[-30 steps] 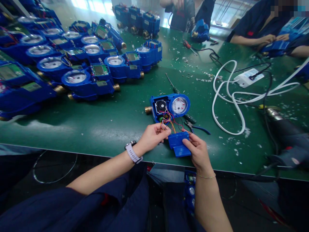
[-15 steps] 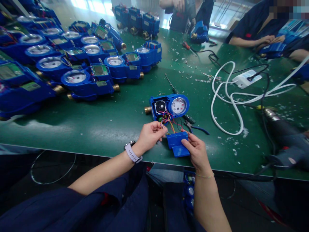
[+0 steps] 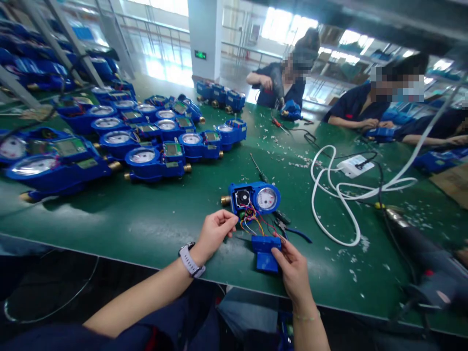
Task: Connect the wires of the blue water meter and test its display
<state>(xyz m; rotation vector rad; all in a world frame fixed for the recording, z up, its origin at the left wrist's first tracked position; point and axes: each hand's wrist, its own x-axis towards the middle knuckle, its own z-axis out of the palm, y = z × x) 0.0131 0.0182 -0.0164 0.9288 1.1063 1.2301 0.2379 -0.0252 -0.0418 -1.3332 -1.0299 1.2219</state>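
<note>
At the near edge of the green desk point(image 3: 164, 229): right hand point(image 3: 292, 273) clamped on one blue cover point(image 3: 266, 253), just in front of the one open meter point(image 3: 256, 199). Left hand point(image 3: 215, 234): fingers pinched together on the coloured wires point(image 3: 252, 225) joining cover and meter. Right of the meter: one pair of pliers point(image 3: 292, 230), one white cable point(image 3: 340, 195). Behind it: one screwdriver point(image 3: 258, 168). Far left: rows of closed meters point(image 3: 157, 163), too many to count. Beyond: two co-workers point(image 3: 351, 107), bright windows.

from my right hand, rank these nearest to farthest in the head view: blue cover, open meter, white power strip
1. blue cover, touching the right hand
2. open meter, just ahead
3. white power strip, far right
</note>
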